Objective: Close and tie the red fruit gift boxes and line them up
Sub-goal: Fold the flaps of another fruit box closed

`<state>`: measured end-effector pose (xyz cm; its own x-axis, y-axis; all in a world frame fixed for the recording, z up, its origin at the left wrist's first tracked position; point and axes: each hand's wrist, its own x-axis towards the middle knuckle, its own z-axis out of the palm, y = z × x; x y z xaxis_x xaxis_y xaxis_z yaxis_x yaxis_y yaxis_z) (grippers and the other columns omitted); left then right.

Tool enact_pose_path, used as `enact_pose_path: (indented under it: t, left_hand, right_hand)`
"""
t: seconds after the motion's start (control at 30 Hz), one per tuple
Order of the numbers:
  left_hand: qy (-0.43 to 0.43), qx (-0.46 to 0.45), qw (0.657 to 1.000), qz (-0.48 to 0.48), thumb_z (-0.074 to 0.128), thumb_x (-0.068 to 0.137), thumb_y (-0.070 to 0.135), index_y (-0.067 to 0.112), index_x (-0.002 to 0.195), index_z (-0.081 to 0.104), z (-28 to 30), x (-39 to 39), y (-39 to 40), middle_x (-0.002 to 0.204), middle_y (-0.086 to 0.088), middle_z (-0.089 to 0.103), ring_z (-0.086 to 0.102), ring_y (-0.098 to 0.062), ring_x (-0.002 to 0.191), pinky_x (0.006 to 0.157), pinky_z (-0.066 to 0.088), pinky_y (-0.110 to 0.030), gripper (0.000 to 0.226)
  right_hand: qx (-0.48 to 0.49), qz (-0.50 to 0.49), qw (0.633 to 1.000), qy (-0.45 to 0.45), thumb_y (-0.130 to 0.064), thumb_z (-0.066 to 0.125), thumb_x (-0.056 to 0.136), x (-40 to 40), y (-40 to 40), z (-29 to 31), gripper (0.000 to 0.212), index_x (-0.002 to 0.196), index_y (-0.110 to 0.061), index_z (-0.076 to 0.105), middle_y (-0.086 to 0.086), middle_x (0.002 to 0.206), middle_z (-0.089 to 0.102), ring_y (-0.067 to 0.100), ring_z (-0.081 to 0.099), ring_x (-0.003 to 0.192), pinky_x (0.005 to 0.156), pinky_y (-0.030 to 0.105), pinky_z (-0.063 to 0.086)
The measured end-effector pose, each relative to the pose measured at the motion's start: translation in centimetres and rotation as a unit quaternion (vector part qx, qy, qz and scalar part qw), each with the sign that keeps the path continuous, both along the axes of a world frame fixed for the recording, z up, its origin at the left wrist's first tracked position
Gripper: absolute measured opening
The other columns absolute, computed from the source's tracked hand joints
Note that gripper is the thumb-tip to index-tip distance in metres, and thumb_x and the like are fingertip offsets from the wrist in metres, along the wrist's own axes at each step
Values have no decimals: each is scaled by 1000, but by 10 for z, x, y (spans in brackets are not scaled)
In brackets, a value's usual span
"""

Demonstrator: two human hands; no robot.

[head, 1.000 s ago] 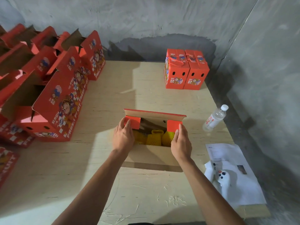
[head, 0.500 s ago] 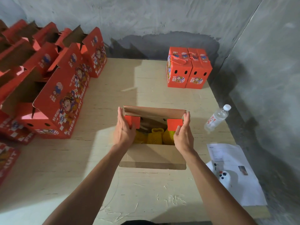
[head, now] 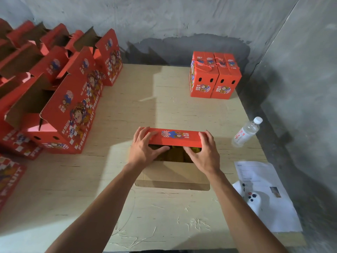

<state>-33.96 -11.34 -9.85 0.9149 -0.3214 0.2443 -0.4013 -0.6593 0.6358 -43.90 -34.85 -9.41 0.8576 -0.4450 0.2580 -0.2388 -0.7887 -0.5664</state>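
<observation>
Box in work (head: 173, 172) sits mid-counter, near edge toward me, its brown near flap folded out flat. Far lid flap (head: 175, 137), red with printed label, is tipped over the opening; I can see yellow fruit (head: 177, 154) in the dark gap under it. Left hand (head: 144, 147) lies over the flap's left end, fingers spread and fairly straight, thumb tucked under the flap's edge; I read this grip as pressing, not clenched. Right hand (head: 204, 152) mirrors it on the right end, fingers splayed across the top, thumb reaching under. Two closed boxes (head: 215, 75) stand touching side by side at the far right corner, cord handles on top. Rows of open boxes (head: 63, 99) crowd the left side, lids upright. Water bottle (head: 247, 132) lies tilted near the right edge. Papers (head: 264, 194) at near right carry a white controller (head: 254, 199). Plywood counter (head: 164, 216), grey concrete wall (head: 164, 19) behind.
</observation>
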Motion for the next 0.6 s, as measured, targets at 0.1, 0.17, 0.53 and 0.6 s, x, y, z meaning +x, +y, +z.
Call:
enact_pose_path:
  t: [0.1,0.17,0.53,0.6]
  left_hand:
    - [-4,30,999,-20,60,73,87,35,143,57,-1,1,2,157,2,43,21,-23,152,114,40,-52,87]
    - [10,50,998,-19,58,80,80,35,144,56,-2,3,2,160,3,39,18,-23,153,115,40,-56,78]
    - [27,137,990,-13,65,86,65,43,143,40,5,8,-7,149,9,36,42,-34,125,87,57,-52,66]
    - [23,148,989,-7,62,86,69,42,144,38,3,7,-5,150,9,36,43,-35,123,87,57,-51,68]
  right_hand:
    - [14,17,999,50,-76,71,73,-2,-1,1,95,145,-25,38,-2,162,25,20,47,135,89,42,56]
    - [6,28,997,77,-75,63,82,-2,-5,0,93,152,-23,31,0,167,17,22,46,139,91,43,56]
    - [4,38,994,105,-54,65,94,1,-13,2,77,154,-18,34,3,170,16,24,52,135,88,36,56]
    - [-8,37,994,106,-57,66,92,-1,-14,6,76,153,-21,37,0,169,21,23,54,133,87,37,57]
